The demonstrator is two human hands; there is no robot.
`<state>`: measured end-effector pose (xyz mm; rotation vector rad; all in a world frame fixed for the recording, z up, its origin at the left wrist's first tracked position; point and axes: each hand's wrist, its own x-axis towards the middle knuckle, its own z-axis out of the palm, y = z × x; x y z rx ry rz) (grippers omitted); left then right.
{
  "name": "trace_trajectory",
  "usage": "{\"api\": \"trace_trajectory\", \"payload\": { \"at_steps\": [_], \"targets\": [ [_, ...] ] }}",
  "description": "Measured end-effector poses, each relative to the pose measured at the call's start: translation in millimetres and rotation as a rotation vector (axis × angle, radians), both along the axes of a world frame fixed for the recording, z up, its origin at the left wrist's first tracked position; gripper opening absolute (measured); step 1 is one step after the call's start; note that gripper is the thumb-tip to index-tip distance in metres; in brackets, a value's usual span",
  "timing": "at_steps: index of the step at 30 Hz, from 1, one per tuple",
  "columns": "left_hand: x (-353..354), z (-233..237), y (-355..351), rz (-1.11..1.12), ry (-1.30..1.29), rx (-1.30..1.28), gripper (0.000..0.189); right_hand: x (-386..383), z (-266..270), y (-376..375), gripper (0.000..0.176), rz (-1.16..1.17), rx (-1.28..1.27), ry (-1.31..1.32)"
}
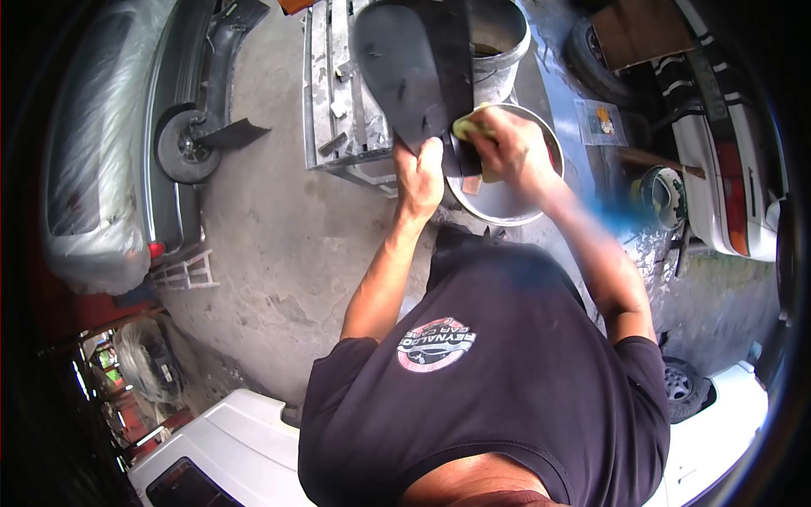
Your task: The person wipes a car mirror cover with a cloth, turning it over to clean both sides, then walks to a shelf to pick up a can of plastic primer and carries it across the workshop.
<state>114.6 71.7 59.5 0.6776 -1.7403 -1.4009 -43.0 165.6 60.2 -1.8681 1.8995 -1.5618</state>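
My left hand point(419, 179) grips the near end of a long dark car body panel point(395, 63), thumb on top. The panel has a broad rounded far end and a flat strip along its right side. My right hand point(517, 150) is closed on a yellow-green sponge point(465, 129), which is right at the panel's right edge. Below my right hand stands a round white bucket point(505, 218), with a small brown block point(471, 185) showing inside it. Part of the bucket's opening is hidden by my hand and the panel.
A worn slatted wooden stand point(319, 93) sits under and left of the panel. Behind the white bucket is a second bucket point(498, 80). A plastic-wrapped car point(110, 152) stands left; a white car point(718, 169) is at right. A paint pail point(663, 198) rests on the floor.
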Motion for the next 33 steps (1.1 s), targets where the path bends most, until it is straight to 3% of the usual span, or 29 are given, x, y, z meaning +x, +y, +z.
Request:
{"api": "trace_trajectory", "payload": {
  "at_steps": [1, 2, 4, 8, 10, 12, 14, 16, 18, 19, 20, 21, 22, 23, 24, 25, 26, 27, 28, 29, 30, 32, 33],
  "targets": [
    [0.2, -1.5, 2.0, 0.059, 0.050, 0.045, 0.043, -0.7, -2.7, 4.8, 0.017, -0.059, 0.174, -0.113],
    [-0.1, -4.3, 2.8, 0.060, 0.049, 0.049, 0.043, 2.3, -1.9, 7.8, 0.017, -0.058, 0.178, -0.114],
    [-1.3, -8.5, 0.9, 0.125, 0.088, 0.027, 0.037, 9.9, 1.5, 11.4, 0.015, -0.041, 0.281, -0.524],
    [-3.2, -17.8, -2.0, 0.171, 0.125, 0.058, 0.035, 16.1, 2.6, 21.1, 0.013, -0.037, 0.312, -0.495],
    [-3.0, -24.4, -5.2, 0.174, 0.115, 0.034, 0.034, 3.8, 12.6, 30.0, 0.013, 0.119, 0.519, -0.558],
    [-6.4, -25.5, -8.0, 0.186, 0.110, 0.006, 0.034, 11.4, 20.6, 31.9, 0.018, 0.099, 0.520, -0.506],
    [-11.6, -25.0, -6.4, 0.225, 0.177, 0.093, 0.035, 28.4, 23.7, 24.5, 0.024, -0.071, 0.128, -0.231],
    [-19.2, -19.2, -2.1, 0.207, 0.246, 0.106, 0.040, 41.6, 16.8, 19.0, 0.033, -0.039, 0.215, 0.141],
    [-22.1, -9.5, 7.7, 0.251, 0.336, 0.423, 0.026, 53.9, -17.7, 21.1, 0.038, -0.022, 0.332, 0.254],
    [-13.0, -2.9, 6.9, 0.171, 0.150, 0.396, 0.028, 49.3, -18.9, 19.6, 0.042, -0.005, 0.397, 0.087],
    [-21.3, -4.0, 10.7, 0.214, 0.240, 0.372, 0.034, 43.5, -21.4, 16.1, 0.046, 0.044, 0.463, -0.071],
    [-25.0, -79.5, -0.4, 0.252, 0.095, 0.273, 0.034, 36.4, -14.4, 10.0, 0.050, 0.002, 0.294, 0.274],
    [-24.0, -46.3, 12.0, 0.190, 0.148, 0.296, 0.034, 36.1, -22.1, 9.0, 0.048, -0.070, 0.279, 0.332],
    [-33.8, -61.3, 14.7, 0.288, 0.222, 0.201, 0.035, 30.3, -29.9, 3.9, 0.048, -0.079, 0.159, 0.403],
    [-28.7, -67.1, 11.8, 0.110, 0.329, 0.137, 0.032, 31.1, -24.2, -0.5, 0.049, -0.082, 0.179, 0.455],
    [-26.6, -72.5, 16.4, 0.101, 0.294, 0.227, 0.047, 18.3, -39.7, 0.1, 0.049, 0.010, 0.242, 0.450],
    [-21.8, -71.8, 15.1, 0.083, 0.261, 0.329, 0.069, 13.5, -38.8, -1.1, 0.046, 0.062, 0.147, 0.419],
    [-3.2, -47.6, 13.4, -0.012, 0.260, 0.274, 0.084, 10.6, -22.8, -3.4, 0.044, 0.166, 0.159, 0.325],
    [16.4, -19.1, 12.7, -0.112, 0.250, 0.221, 0.099, 2.4, -19.5, -4.0, 0.043, 0.126, 0.092, 0.474],
    [29.5, -5.4, 1.2, -0.286, 0.399, 0.258, 0.111, -11.5, -21.7, -6.1, 0.044, 0.143, 0.022, 0.553],
    [48.0, 11.6, -7.3, -0.387, 0.491, 0.266, 0.102, -22.3, -19.0, -5.0, 0.043, 0.174, 0.020, 0.629],
    [80.1, -1.6, -21.5, -0.574, 0.697, 0.730, 0.083, -44.9, -18.4, -3.4, 0.040, 0.255, -0.032, 0.707],
    [93.8, -12.8, -29.9, -0.643, 0.752, 0.732, 0.075, -53.3, -16.3, -4.1, 0.040, 0.261, -0.048, 0.712]
  ]
}}
